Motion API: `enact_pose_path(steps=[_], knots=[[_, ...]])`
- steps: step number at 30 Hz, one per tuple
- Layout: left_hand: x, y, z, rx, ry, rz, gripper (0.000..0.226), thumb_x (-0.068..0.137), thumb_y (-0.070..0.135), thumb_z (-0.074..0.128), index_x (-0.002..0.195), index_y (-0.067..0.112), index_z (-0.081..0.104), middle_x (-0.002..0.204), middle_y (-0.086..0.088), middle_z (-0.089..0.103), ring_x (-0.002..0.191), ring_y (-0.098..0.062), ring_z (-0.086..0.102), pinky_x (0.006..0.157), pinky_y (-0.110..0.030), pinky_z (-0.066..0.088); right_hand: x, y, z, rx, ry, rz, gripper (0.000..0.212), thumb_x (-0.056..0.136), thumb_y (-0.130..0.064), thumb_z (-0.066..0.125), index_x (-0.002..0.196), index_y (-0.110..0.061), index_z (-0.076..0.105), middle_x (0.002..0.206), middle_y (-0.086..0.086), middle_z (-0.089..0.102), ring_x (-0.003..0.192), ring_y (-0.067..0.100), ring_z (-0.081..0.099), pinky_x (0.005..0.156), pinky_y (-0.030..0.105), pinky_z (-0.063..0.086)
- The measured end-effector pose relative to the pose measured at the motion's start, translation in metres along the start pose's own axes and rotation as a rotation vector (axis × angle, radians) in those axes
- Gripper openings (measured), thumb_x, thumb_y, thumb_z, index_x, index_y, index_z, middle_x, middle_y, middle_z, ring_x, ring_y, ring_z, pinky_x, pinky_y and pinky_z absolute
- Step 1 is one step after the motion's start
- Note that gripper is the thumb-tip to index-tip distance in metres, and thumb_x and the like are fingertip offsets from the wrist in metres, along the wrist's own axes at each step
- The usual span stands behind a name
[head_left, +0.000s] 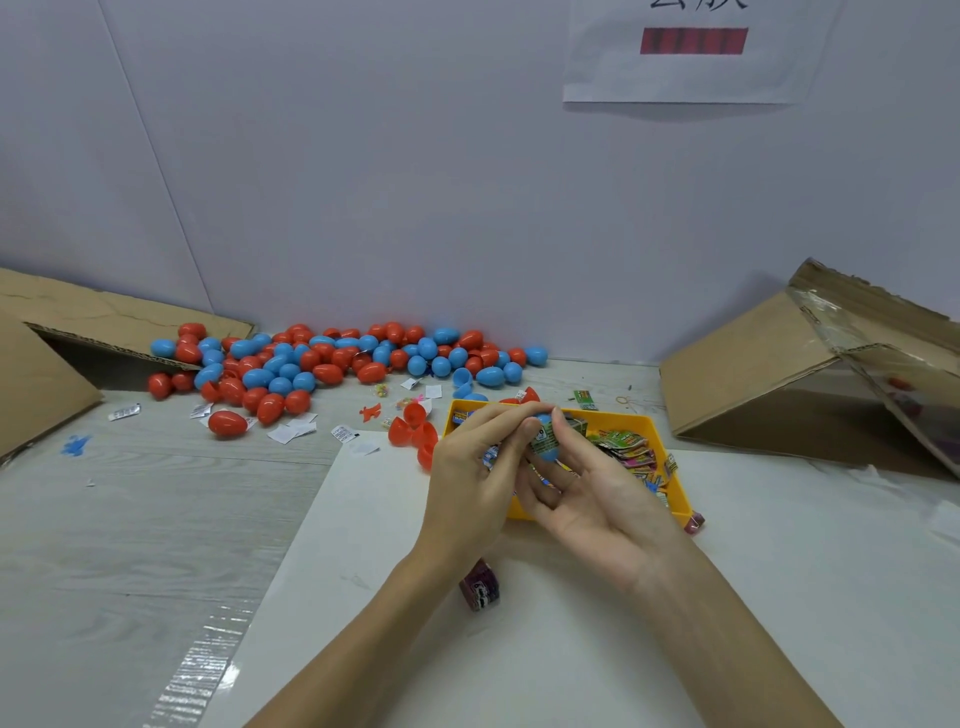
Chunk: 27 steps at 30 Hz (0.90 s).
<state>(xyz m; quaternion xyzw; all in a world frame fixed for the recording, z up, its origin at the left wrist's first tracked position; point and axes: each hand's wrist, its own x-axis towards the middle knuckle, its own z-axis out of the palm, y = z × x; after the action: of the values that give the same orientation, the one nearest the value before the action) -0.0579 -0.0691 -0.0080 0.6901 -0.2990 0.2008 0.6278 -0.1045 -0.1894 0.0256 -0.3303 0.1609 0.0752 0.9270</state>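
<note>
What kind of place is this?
Probably a hand-packing workbench: a heap of red and blue plastic eggs by the wall, a yellow tray of small packets, cardboard boxes at both sides. The left hand and right hand hold a blue egg.

Your left hand (470, 467) and right hand (597, 488), both bare, fingernails trimmed short; slim forearms run uncovered to the picture's lower edge.
</note>
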Motion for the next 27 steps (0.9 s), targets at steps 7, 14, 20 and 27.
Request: enact_pose_path(steps=[7,14,20,27], knots=[[-0.001,0.003,0.003,0.015,0.028,-0.006,0.024,0.1,0.008,0.063,0.119,0.015,0.075,0.114,0.009,0.074,0.115,-0.012,0.066,0.096,-0.025,0.053,-0.001,0.0,0.001,-0.008,-0.02,-0.069,0.036,0.088,-0.026,0.077,0.119,-0.008,0.074,0.113,0.018,0.075,0.093,0.025,0.077,0.073,0.032,0.063],[0.006,0.007,-0.009,0.083,-0.105,-0.006,0.032,0.094,0.014,0.073,0.125,0.016,0.07,0.118,0.008,0.071,0.115,-0.015,0.065,0.098,-0.028,0.052,0.001,-0.002,-0.009,-0.261,-0.029,-0.28,0.037,0.097,-0.031,0.063,0.116,-0.001,0.072,0.109,0.017,0.077,0.104,0.025,0.075,0.075,0.026,0.061],[0.013,0.009,-0.02,0.191,-0.101,0.12,0.033,0.088,0.003,0.077,0.119,0.01,0.069,0.117,0.002,0.066,0.111,-0.015,0.065,0.094,-0.025,0.054,0.002,0.002,-0.006,-0.51,0.002,-0.356,0.042,0.094,-0.043,0.064,0.113,-0.006,0.071,0.104,0.011,0.079,0.1,0.024,0.076,0.09,0.038,0.061],[0.011,0.015,-0.018,0.301,-0.116,0.185,0.039,0.082,-0.004,0.077,0.119,0.005,0.07,0.116,-0.002,0.069,0.109,-0.011,0.065,0.095,-0.029,0.054,-0.001,0.007,-0.003,-0.543,0.046,-0.437,0.048,0.074,-0.035,0.081,0.111,-0.006,0.076,0.101,0.011,0.079,0.1,0.023,0.076,0.093,0.039,0.06]])
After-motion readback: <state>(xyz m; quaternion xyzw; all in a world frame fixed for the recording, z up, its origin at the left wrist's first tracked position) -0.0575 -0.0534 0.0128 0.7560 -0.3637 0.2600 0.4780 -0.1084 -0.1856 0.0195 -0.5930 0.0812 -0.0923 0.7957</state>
